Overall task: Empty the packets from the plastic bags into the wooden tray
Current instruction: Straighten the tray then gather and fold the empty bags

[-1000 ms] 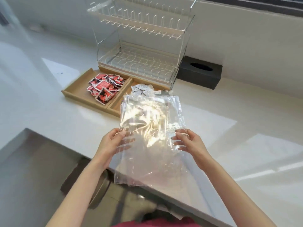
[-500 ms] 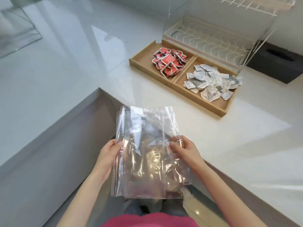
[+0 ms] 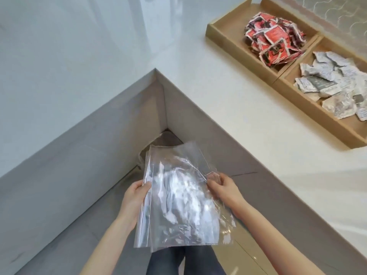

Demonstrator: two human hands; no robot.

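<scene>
The bags (image 3: 178, 203) are a flat stack of clear plastic, held in the air over the person's legs, off the surface (image 3: 228, 108) and well apart from the tray (image 3: 224, 34). The left hand (image 3: 135, 197) holds the left edge of the stack, thumb on top and fingers curled under; the right hand (image 3: 222, 185) pinches the right edge near the top. The bags look empty, and the packets lie already in the tray: red packets (image 3: 274, 38) in the left compartment, grey packets (image 3: 337, 84) in the right one. So I judge the emptying as done, or nearly. What could go wrong now is small: the plastic is thin and slippery, and the grip is only at the edges, so one sheet may slide out and fall to the floor (image 3: 234, 253). A small packet hidden inside a bag could also be missed, because the glare makes it hard to see through. The inner corner of the L-shaped surface lies just beyond the bags. A wire rack (image 3: 321, 12) stands behind the tray.
</scene>
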